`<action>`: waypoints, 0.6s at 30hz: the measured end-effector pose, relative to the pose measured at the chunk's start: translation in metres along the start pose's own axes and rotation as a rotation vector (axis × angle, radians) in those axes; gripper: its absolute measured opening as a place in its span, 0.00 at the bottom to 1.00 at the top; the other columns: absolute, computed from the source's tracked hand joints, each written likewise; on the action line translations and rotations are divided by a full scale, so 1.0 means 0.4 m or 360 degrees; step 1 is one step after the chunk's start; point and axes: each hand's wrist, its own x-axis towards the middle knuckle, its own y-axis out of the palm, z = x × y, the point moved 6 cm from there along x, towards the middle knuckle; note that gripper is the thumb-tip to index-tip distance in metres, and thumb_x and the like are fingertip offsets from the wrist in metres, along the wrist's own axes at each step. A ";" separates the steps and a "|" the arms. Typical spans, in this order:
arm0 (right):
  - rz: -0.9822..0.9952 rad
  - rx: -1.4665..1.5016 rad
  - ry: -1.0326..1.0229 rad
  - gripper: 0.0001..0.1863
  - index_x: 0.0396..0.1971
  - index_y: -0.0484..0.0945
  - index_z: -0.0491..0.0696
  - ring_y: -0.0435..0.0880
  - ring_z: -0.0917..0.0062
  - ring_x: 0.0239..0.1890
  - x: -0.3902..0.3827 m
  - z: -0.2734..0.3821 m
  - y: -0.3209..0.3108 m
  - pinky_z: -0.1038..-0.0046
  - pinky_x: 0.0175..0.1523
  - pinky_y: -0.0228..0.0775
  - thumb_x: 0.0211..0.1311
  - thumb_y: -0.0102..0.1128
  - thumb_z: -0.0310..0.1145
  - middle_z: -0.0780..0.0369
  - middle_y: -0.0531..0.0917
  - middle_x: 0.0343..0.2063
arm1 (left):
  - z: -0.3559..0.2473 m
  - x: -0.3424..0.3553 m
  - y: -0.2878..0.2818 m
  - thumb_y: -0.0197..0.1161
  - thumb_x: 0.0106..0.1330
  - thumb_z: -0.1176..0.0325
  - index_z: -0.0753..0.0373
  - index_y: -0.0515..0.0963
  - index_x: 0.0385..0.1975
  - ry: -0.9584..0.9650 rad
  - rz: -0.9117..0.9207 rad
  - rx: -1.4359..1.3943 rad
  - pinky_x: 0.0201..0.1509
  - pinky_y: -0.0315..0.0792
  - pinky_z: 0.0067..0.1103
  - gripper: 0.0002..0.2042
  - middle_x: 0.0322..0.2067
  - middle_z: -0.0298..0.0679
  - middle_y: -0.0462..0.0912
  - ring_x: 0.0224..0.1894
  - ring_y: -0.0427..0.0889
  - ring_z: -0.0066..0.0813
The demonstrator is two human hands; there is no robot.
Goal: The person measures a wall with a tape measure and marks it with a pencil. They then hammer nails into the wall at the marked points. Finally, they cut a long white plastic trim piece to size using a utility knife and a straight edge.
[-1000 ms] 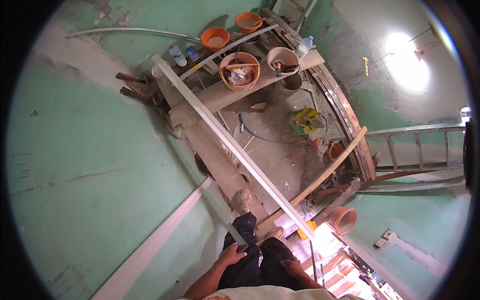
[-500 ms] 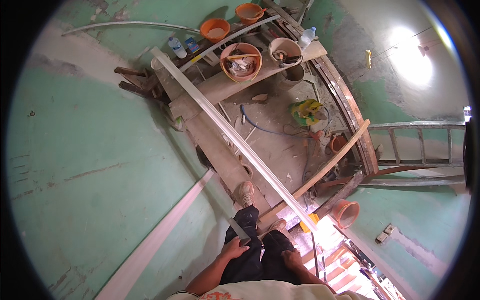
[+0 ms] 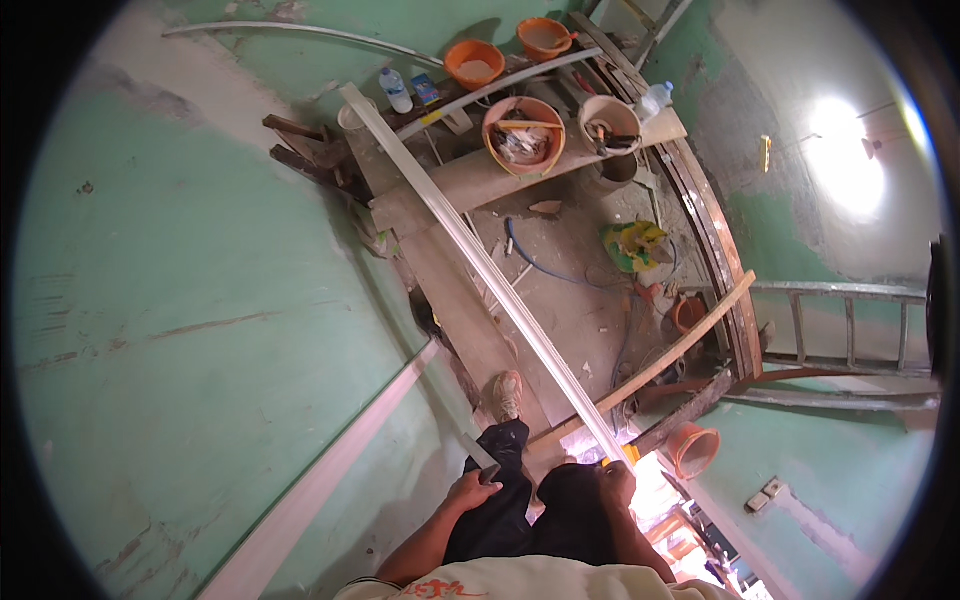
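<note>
My left hand [image 3: 472, 492] is closed round the lower end of a flat grey strip-like tool [image 3: 477, 452], held by my left thigh and angled up to the left. My right hand [image 3: 617, 484] is in front of my right knee with curled fingers, right at the near end of a long white ribbed moulding [image 3: 520, 315]. Whether it grips the moulding I cannot tell. The moulding lies diagonally across the scaffold boards, its far end near a pale bucket [image 3: 357, 115]. A yellow object [image 3: 628, 455] shows beside its near end.
I stand on narrow planks [image 3: 450, 290] high above a littered floor [image 3: 560, 320]. A thin wooden batten [image 3: 680, 340] crosses on the right. Buckets of tools, including an orange one [image 3: 524, 137], stand on the far plank. A ladder [image 3: 850, 325] is at right; a pale board [image 3: 330, 460] leans left.
My right hand has risen from my thigh to the near end of the moulding. My right leg has shifted and the view has swung slightly. My left hand still holds the grey tool.
</note>
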 end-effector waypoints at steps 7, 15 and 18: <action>-0.0289 0.0600 -0.0427 0.12 0.26 0.85 0.41 0.87 0.62 0.31 0.079 0.151 -0.131 0.62 0.43 0.76 0.59 0.73 0.36 0.55 0.87 0.25 | 0.018 -0.050 -0.137 0.71 0.62 0.44 0.69 0.83 0.43 -0.0012 -0.0437 -0.0235 0.53 0.77 0.37 0.29 0.40 0.53 0.88 0.46 0.87 0.52; -0.0136 0.0471 -0.0190 0.19 0.33 0.85 0.42 0.85 0.68 0.27 0.188 0.230 -0.121 0.63 0.38 0.73 0.69 0.64 0.46 0.57 0.85 0.22 | -0.086 -0.106 -0.340 0.73 0.64 0.52 0.71 0.82 0.37 -0.0204 -0.0678 -0.0805 0.46 0.78 0.32 0.22 0.33 0.49 0.88 0.40 0.88 0.41; -0.0009 0.0398 -0.0200 0.19 0.34 0.85 0.43 0.84 0.70 0.26 0.241 0.261 -0.083 0.64 0.37 0.73 0.72 0.62 0.46 0.58 0.83 0.20 | -0.101 -0.101 -0.407 0.71 0.68 0.58 0.69 0.81 0.36 -0.0107 -0.0701 -0.1347 0.44 0.79 0.25 0.17 0.32 0.43 0.88 0.40 0.89 0.32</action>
